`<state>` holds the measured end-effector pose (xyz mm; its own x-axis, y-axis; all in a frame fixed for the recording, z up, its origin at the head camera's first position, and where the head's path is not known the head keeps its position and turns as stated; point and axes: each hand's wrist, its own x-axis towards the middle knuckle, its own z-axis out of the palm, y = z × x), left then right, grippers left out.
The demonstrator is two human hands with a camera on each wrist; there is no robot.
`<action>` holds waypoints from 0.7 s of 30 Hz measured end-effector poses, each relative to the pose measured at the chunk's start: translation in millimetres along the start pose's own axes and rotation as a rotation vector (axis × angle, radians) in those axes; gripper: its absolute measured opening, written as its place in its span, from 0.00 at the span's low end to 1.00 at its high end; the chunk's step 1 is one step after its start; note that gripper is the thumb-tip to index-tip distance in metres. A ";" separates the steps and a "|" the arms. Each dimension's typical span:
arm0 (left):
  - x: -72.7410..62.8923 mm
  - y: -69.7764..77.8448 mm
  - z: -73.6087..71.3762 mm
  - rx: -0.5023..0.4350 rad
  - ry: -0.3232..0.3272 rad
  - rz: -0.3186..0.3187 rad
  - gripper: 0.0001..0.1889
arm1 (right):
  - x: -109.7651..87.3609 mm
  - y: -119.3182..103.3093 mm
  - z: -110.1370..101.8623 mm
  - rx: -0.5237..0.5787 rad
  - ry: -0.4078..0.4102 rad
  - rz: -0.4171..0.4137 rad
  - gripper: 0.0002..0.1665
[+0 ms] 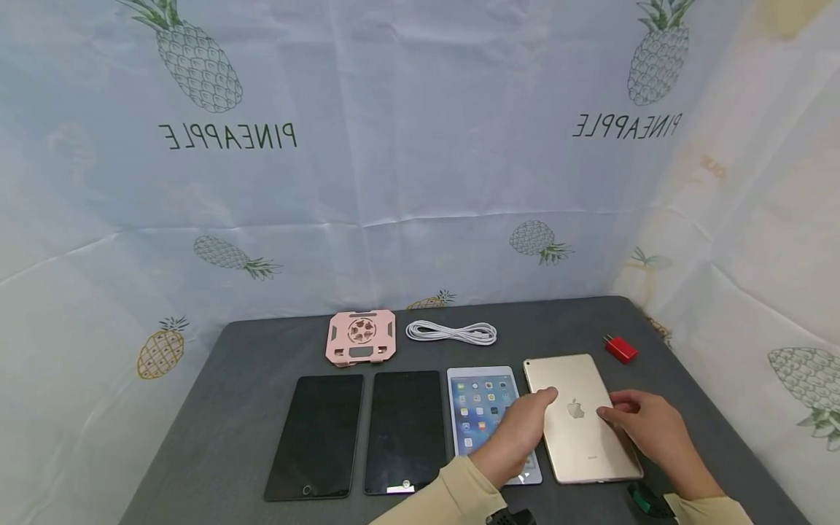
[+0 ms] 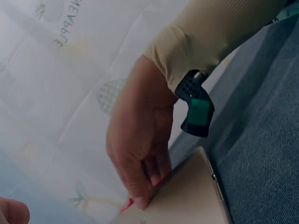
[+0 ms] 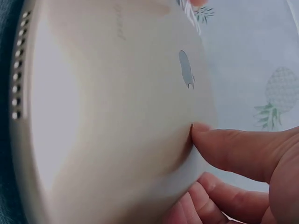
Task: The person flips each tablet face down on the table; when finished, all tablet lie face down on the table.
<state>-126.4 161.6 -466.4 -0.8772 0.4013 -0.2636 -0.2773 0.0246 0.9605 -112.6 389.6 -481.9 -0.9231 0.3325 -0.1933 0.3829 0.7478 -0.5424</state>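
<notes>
A gold tablet (image 1: 577, 452) lies back side up at the right of the table, with an apple logo on its back. My right hand (image 1: 656, 430) pinches its right edge, thumb on the back and fingers curled beneath; the right wrist view shows this grip on the tablet (image 3: 107, 116) closely. At the opposite edge, my left hand (image 1: 521, 430) holds the tablet with the thumb over its back, its other fingers hidden. The left forearm and hand partly cover a white tablet (image 1: 462, 415) whose screen is lit with app icons.
Two black tablets, one at far left (image 1: 318, 430) and one beside it (image 1: 405, 423), lie face up. Behind them are a pink case-like object (image 1: 361, 337) and a coiled white cable (image 1: 453, 332). A red charger plug (image 1: 620, 349) sits at back right. Pineapple-print cloth (image 1: 394, 146) hangs around the table.
</notes>
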 end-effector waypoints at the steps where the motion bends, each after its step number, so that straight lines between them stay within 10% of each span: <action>1: -0.8 0.7 0.2 0.034 0.001 0.006 0.33 | 0.5 0.2 0.8 0.001 -0.007 0.001 0.37; 21: -6.8 -3.7 4.1 0.201 0.000 0.002 0.30 | 8.8 -0.4 10.7 -0.059 -0.032 0.002 0.32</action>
<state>-117.8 162.6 -467.8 -0.8777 0.4015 -0.2614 -0.1918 0.2056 0.9597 -121.2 386.1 -492.2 -0.9228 0.3159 -0.2206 0.3850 0.7800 -0.4934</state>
